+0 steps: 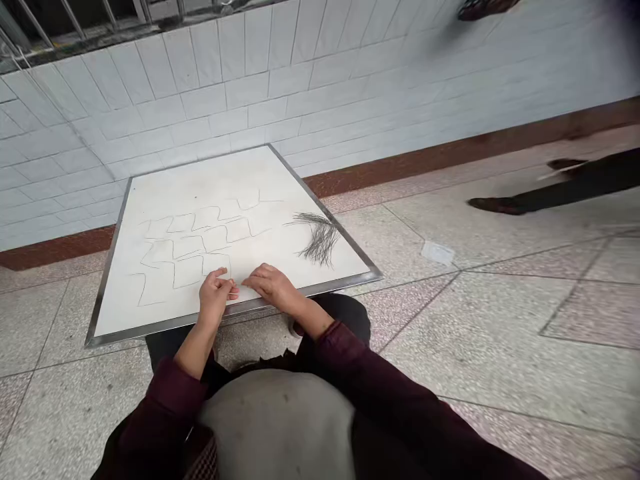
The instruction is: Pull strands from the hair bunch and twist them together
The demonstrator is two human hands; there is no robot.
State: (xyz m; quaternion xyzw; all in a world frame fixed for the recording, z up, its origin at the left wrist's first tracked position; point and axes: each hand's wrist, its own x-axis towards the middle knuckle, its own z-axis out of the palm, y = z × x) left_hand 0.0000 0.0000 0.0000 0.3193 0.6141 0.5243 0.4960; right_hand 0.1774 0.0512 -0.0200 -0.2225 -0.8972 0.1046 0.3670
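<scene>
Left fingers (219, 275) curl at the thin hair outline (217, 254), hold unclear; right fingers (257, 277) lie open on the white counter (200, 180), loose hair tuft (320, 239) off right; light touch suits strands this fine.

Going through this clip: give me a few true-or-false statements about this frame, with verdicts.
1. The left hand and right hand rest on the white board. True.
2. The dark strands lie at the board's left side. False: they lie at its right side.
3. The right hand holds scissors. False: no tool shows in it.
4. Rows of thin outlines mark the board. True.
5. The wall is red brick. False: it is white tile.
</scene>
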